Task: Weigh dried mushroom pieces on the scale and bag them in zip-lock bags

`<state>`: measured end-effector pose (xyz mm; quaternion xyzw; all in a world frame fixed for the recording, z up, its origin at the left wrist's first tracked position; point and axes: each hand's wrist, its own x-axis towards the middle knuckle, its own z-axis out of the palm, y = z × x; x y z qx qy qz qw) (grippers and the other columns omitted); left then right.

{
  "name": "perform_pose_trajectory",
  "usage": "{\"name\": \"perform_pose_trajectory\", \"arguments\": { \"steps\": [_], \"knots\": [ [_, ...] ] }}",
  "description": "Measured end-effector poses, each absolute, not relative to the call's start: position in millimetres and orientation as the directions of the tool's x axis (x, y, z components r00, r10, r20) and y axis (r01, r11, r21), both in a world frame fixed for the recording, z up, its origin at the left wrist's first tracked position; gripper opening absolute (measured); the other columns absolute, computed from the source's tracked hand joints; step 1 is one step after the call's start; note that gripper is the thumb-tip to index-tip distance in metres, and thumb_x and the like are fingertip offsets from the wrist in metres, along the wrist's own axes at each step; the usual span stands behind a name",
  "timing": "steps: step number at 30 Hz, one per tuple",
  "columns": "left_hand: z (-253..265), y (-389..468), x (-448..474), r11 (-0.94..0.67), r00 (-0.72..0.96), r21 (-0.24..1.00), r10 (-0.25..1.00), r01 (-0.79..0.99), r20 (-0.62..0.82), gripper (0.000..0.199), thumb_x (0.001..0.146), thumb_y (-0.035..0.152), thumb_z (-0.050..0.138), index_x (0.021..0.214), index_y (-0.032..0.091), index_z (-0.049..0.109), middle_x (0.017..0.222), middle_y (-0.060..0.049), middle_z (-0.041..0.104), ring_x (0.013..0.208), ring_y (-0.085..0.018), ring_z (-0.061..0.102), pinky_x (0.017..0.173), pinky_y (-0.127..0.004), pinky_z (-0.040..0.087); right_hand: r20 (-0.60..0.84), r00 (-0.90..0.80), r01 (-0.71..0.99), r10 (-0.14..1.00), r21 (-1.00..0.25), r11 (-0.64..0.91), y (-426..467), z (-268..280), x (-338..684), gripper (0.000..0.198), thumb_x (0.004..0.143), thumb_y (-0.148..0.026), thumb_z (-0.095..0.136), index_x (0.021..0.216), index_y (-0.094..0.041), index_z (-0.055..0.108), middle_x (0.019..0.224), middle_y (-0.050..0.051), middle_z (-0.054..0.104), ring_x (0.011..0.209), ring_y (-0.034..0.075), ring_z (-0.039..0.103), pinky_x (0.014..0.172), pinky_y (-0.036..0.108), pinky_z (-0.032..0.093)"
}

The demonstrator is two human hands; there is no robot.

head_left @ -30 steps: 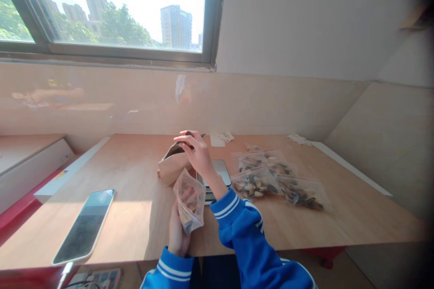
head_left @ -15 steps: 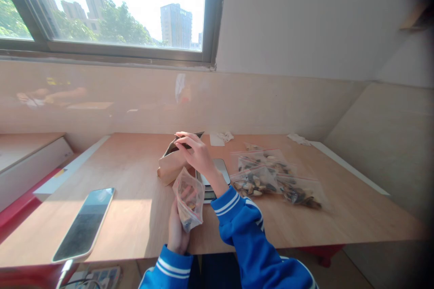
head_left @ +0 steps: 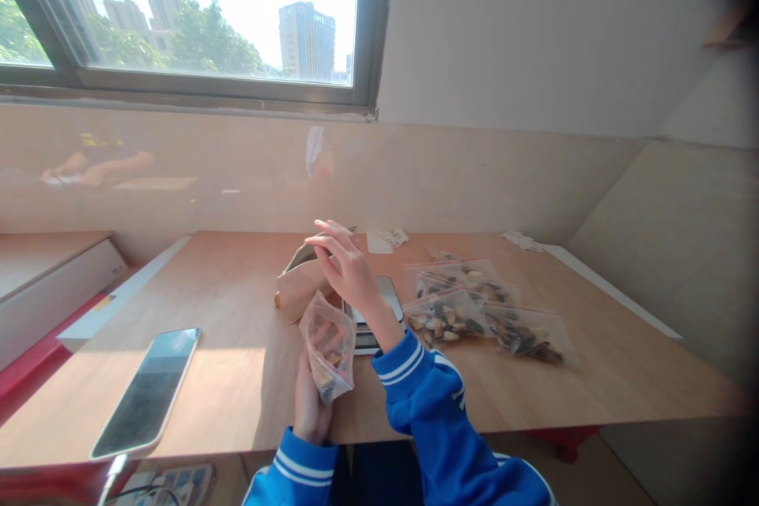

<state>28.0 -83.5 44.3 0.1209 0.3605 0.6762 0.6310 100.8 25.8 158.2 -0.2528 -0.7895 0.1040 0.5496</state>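
Observation:
My left hand [head_left: 308,405] is closed around a clear zip bag [head_left: 328,344], held with its mouth open. A few small brownish pieces lie low inside it. Just above the mouth of a brown paper bag [head_left: 296,290] is my right hand [head_left: 349,269], its fingers stretched and apart, with nothing seen in them. The paper bag stands open behind the zip bag; its contents are hidden from me. Partly covered by my right forearm is a flat kitchen scale [head_left: 390,296] with a pale top.
Several filled zip bags [head_left: 447,318] of dark and pale pieces lie right of the scale. A phone [head_left: 148,391] with a white cable [head_left: 112,478] rests at the left. Crumpled tissue [head_left: 394,237] and another tissue [head_left: 522,243] lie along the back of the wooden table [head_left: 225,277].
My right hand has risen slightly out of the paper bag's mouth, and its fingers have straightened. The left hand with the zip bag stays nearly in place.

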Motion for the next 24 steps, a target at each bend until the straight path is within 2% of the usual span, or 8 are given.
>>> {"name": "perform_pose_trajectory", "arguments": {
  "steps": [2,4,7,9,11,14,19,24],
  "knots": [
    [45,-84,28,0.041,-0.200,0.658,0.937,-0.752,-0.287,0.057,0.083,0.044,0.059,0.133,0.017,0.051,0.112,-0.014,0.068,0.100,-0.030,0.065,0.072,-0.033,0.056,0.808,-0.198,0.265,0.554,-0.500,0.824,17,163,106,0.022,0.094,-0.021,0.042,0.101,-0.024,0.062,0.120,0.006,0.060,0.120,0.018,0.050,0.105,0.038,0.039],
    [44,-84,29,0.036,-0.221,0.672,0.930,-0.740,-0.293,0.057,0.083,0.044,0.059,0.134,0.019,0.051,0.113,-0.014,0.067,0.095,-0.028,0.066,0.066,-0.032,0.057,0.747,-0.230,0.188,0.623,-0.594,0.782,6,168,115,0.021,0.093,-0.019,0.041,0.096,-0.022,0.062,0.105,0.005,0.063,0.105,0.016,0.058,0.095,0.033,0.046],
    [41,-83,30,0.031,-0.244,0.681,0.921,-0.731,-0.304,0.057,0.083,0.043,0.059,0.134,0.021,0.051,0.111,-0.013,0.068,0.092,-0.028,0.067,0.064,-0.032,0.057,0.502,-0.521,0.124,0.690,-0.755,0.643,-9,172,132,0.020,0.090,-0.017,0.041,0.091,-0.019,0.061,0.088,0.001,0.064,0.083,0.013,0.062,0.075,0.025,0.050],
    [37,-82,30,0.021,-0.265,0.682,0.912,-0.731,-0.312,0.057,0.082,0.045,0.059,0.132,0.018,0.052,0.106,-0.013,0.069,0.091,-0.028,0.068,0.067,-0.034,0.058,0.280,-0.725,0.183,0.630,-0.803,0.567,-17,168,141,0.021,0.088,-0.016,0.042,0.091,-0.019,0.063,0.086,0.000,0.066,0.079,0.012,0.062,0.068,0.022,0.048],
    [34,-81,31,-0.007,-0.282,0.675,0.911,-0.738,-0.299,0.055,0.083,0.045,0.058,0.130,0.016,0.054,0.105,-0.012,0.070,0.095,-0.029,0.067,0.074,-0.035,0.057,0.088,-0.837,0.276,0.541,-0.786,0.554,-21,158,144,0.021,0.085,-0.014,0.045,0.089,-0.018,0.066,0.088,0.001,0.068,0.077,0.012,0.062,0.065,0.020,0.046],
    [35,-79,33,-0.033,-0.297,0.660,0.910,-0.750,-0.291,0.048,0.089,0.043,0.049,0.127,0.015,0.058,0.109,-0.011,0.070,0.104,-0.027,0.065,0.085,-0.033,0.054,-0.065,-0.866,0.401,0.496,-0.682,0.612,-22,139,140,0.018,0.080,-0.011,0.050,0.079,-0.015,0.067,0.080,0.001,0.068,0.067,0.011,0.057,0.058,0.020,0.041],
    [40,-80,36,0.074,-0.265,0.671,0.882,-0.738,-0.389,0.054,0.091,0.046,0.041,0.124,0.007,0.059,0.108,-0.016,0.070,0.104,-0.029,0.065,0.091,-0.041,0.052,-0.131,-0.819,0.537,0.559,-0.517,0.666,-24,119,128,0.009,0.075,-0.016,0.058,0.070,-0.013,0.065,0.064,0.002,0.062,0.054,0.010,0.046,0.048,0.023,0.033],
    [36,-81,36,0.038,-0.324,0.735,0.881,-0.677,-0.344,0.052,0.089,0.047,0.048,0.126,0.012,0.059,0.110,-0.012,0.071,0.110,-0.025,0.062,0.101,-0.038,0.045,-0.198,-0.795,0.595,0.574,-0.444,0.670,-29,117,123,0.026,0.064,-0.033,0.076,0.081,-0.014,0.070,0.083,0.006,0.068,0.074,0.018,0.059,0.064,0.025,0.046]
  ]
}}
